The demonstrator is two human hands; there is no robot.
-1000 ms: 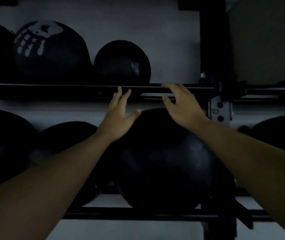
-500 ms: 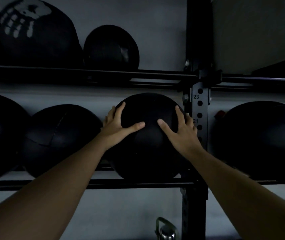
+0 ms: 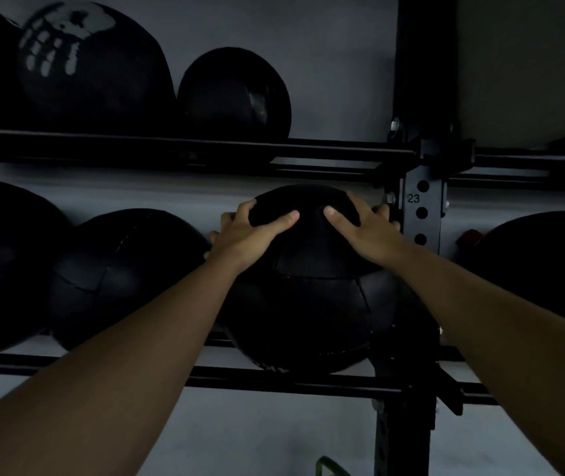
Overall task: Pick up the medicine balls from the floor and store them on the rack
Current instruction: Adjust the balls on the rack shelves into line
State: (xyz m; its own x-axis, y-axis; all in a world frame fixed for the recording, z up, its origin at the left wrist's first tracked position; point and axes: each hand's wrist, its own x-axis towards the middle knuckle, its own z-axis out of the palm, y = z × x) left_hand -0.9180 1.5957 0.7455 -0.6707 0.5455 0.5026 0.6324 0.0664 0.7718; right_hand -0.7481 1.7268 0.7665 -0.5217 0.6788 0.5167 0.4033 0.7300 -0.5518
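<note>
Ball in hand: a black medicine ball sits on the lower tier of the rack, resting on the two rails and pressed close against the steel upright on its right; its stitched panels face the camera
Left hand: the left hand lies spread over the ball's upper left shoulder; thumb stretched across the top, fingers curled round the far side; it clasps the ball rather than merely touching it
Right hand: the right hand mirrors it on the upper right; thumb pointing inward toward the other thumb, fingers wrapped behind between ball and upright; also closed on the ball
Why held so: both palms bear on the crown from above, which looks like a grip for seating or steadying the ball between the rails, not for lifting; judged, not seen
Neighbours: another dark ball sits just beside it on the left, with a larger one at the frame's left edge; a further ball lies beyond the upright on the right
Upper tier: a ball printed with a pale hand mark and a smaller black ball rest touching each other
Progress: this ball appears stored; release looks like the remaining step; the floor is not visible enough to tell whether others wait there
Risk: the light is dim; whether the ball sits fully down on the rails cannot be told
</note>
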